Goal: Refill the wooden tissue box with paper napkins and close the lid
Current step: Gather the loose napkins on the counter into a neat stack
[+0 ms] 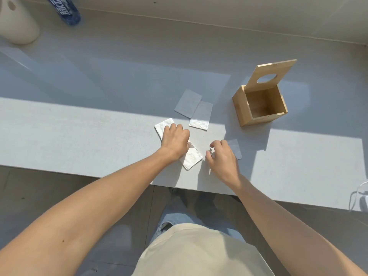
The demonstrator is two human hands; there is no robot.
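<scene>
The wooden tissue box [242, 105] stands open and empty on the right of the counter. Its lid [278, 69], which has a round hole, is tilted up at the back. Several folded paper napkins lie loose to its left: two overlapping ones [188, 102] [201, 116] in shade. My left hand [175, 142] rests with curled fingers on a white napkin [162, 126], and its thumb touches another napkin [192, 158]. My right hand [223, 156] pinches the edge of a napkin [236, 148] lying under it.
The pale counter [79, 136] has its front edge near my body. A white paper roll [18, 22] and a blue bottle [69, 10] stand at the far left. A clear plastic item [360, 198] pokes in at the right edge.
</scene>
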